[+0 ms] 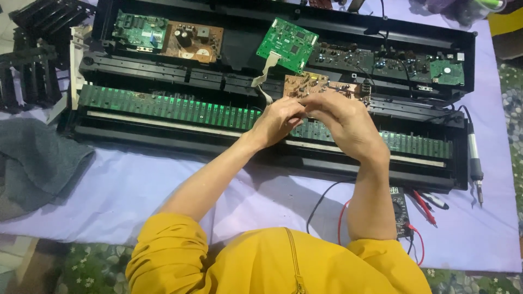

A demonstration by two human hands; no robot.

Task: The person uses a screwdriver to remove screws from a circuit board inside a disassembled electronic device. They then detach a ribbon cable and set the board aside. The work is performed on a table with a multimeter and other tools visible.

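Note:
An opened black keyboard case (283,152) lies across a lilac cloth. Inside it run a long green contact board (163,106) and several circuit boards. My left hand (277,121) and my right hand (343,122) meet over the middle of the case, fingers pinched together at the lower edge of a brown circuit board (310,84). What the fingers grip is hidden between them. A green circuit board (287,43) stands tilted just behind, with a flat grey ribbon cable (265,68) hanging from it toward my left hand.
A soldering iron (475,158) lies at the right end of the case. A multimeter (399,209) with red and black leads sits by my right elbow, beside red-handled tools (427,202). A grey cloth (32,163) lies left, and black key sections (32,60) are stacked far left.

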